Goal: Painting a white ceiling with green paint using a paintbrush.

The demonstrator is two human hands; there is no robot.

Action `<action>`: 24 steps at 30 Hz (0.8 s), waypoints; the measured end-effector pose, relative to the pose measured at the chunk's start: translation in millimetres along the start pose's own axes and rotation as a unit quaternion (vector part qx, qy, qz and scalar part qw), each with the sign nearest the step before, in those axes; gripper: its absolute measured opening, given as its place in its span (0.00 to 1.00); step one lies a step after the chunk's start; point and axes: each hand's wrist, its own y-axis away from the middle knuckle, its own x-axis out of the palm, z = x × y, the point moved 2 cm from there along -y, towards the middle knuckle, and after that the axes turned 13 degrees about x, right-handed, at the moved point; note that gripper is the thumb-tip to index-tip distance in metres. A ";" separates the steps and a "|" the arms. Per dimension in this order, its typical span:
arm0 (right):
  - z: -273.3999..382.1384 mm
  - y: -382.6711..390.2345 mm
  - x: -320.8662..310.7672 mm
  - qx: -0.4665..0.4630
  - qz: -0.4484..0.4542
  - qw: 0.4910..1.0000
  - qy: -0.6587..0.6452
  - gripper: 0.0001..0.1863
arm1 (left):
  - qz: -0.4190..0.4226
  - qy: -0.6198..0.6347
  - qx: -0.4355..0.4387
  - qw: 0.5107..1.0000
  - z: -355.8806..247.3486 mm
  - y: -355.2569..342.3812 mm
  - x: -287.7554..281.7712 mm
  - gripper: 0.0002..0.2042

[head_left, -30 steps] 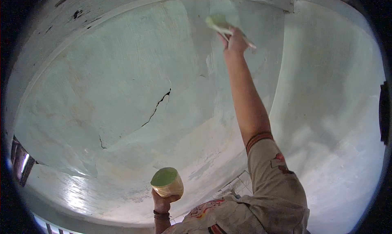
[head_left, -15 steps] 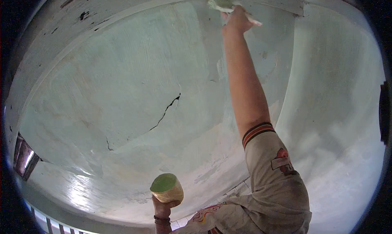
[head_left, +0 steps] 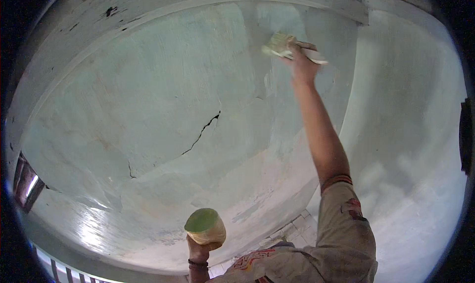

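Raised toward the upper right of the wall, my right hand (head_left: 303, 60) is closed around the pale handle of a wide paintbrush (head_left: 279, 44). The brush's greenish bristles point left and are against or very close to the pale green wall (head_left: 163, 80); which one I cannot tell. A fresh-looking lighter patch of paint (head_left: 279, 17) shows just above the brush. Low in the middle, my left hand (head_left: 200, 248) grips a cream-coloured paint container (head_left: 210, 232) from below. Light green paint fills its open top, which tilts toward me.
A dark jagged crack (head_left: 201, 132) runs across the wall's middle. Along the top lies a worn white beam (head_left: 208, 0), and a wall corner (head_left: 352, 85) stands to the right of the brush. White tiles (head_left: 303, 226) show below. Railing bars (head_left: 62, 272) are at lower left.
My right hand has brought the brush down from the wall's top edge and slightly right. A lighter paint patch now shows where it was. The container stays nearly in place.
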 end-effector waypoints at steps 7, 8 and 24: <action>65.2 -40.4 32.7 -0.499 0.313 0.610 0.530 0.13 | -0.043 -0.013 -0.018 0.999 8.7 13.8 2.3 0.41; 67.9 -39.0 37.6 -0.527 0.311 0.565 0.553 0.13 | -0.050 -0.010 -0.015 0.999 7.5 16.0 4.4 0.41; 75.3 -67.0 36.1 -0.446 0.426 0.566 0.547 0.11 | -0.028 -0.045 0.036 0.998 14.8 3.5 41.3 0.38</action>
